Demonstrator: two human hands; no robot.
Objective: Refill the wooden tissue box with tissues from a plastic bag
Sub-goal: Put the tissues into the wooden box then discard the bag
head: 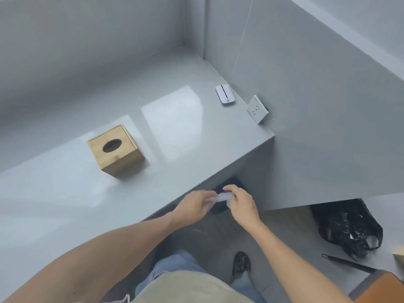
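A person stands at the edge of a grey worktop, both bare forearms reaching forward over its near edge. The left hand and the right hand meet just off the worktop's front edge, fingers pinched from either side on a small clear plastic bag held between them. Both grips are closed on the bag; its contents are too blurred to make out.

The wooden box sits on the worktop to the left of the hands and well apart from them, upright, its oval slot facing up and dark inside. No tissue shows through the slot. A bright patch of reflected light lies on the worktop just right of the box.

Farther back, near the right-hand wall, a small white device with a dark stripe lies flat on the worktop. A white wall socket is fixed to the wall beside it, low, close to the worktop surface.

Below, on the floor, a crumpled black bag lies to the right, under the grey panel. A thin dark rod lies on the floor near it, beside an orange-brown object at the frame's lower right corner. The person's blue jeans, pale shirt and one patterned shoe show at the bottom.
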